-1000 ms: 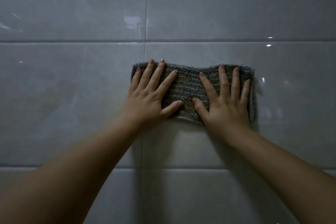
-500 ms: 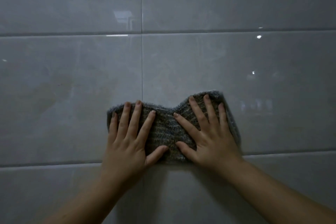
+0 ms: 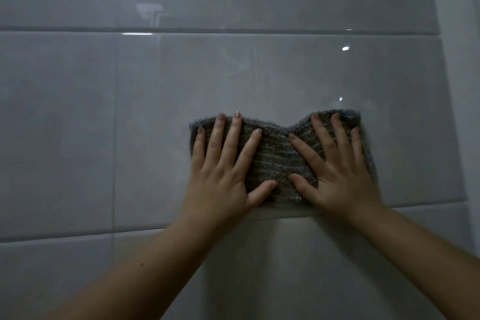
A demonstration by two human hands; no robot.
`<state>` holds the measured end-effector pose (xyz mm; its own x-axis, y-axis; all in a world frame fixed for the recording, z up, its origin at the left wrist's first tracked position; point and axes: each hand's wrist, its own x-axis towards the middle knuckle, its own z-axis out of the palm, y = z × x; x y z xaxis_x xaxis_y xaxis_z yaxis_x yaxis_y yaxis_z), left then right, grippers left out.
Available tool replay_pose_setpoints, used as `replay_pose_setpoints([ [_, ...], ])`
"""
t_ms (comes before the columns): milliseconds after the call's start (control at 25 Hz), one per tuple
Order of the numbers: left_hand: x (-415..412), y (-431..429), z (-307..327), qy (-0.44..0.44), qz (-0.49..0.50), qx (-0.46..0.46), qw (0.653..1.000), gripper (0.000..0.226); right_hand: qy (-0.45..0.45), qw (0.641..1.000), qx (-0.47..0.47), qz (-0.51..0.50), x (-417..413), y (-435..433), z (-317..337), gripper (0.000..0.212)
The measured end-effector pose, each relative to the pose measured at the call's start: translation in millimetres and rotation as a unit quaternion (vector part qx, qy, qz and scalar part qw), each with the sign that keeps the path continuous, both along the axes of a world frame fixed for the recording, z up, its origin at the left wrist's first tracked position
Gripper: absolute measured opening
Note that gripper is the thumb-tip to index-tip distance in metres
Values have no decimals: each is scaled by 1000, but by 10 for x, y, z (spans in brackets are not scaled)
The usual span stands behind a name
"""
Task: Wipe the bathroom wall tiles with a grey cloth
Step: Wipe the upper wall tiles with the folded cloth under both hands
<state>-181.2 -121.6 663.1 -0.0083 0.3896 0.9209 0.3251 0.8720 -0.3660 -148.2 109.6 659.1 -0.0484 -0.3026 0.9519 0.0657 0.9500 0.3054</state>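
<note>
Grey cloth (image 3: 275, 156): flat on wall tiles (image 3: 78, 125), lower corners hidden under palms.
Left hand (image 3: 223, 171): fingers splayed, pressing, not clenched.
Right hand (image 3: 335, 171): likewise.

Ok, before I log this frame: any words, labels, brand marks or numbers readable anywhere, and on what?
None: no text shows anywhere in this view.
Grey cloth: woven stripes only, no tag or label showing.
Wall tiles: plain and glossy, only light reflections, no print or marks.
Left hand and right hand: pressed flat on the cloth, bare, nothing written.
</note>
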Motion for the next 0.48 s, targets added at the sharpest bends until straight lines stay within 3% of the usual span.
replay_pose_setpoints([
  [280, 147, 1213, 225, 0, -22, -16, 1000, 81, -23, 996, -81, -26, 222, 1153, 86, 66],
  [480, 179, 1473, 149, -11, -19, -24, 999, 79, -28, 990, -136, -14, 258, 1347, -71, 66],
])
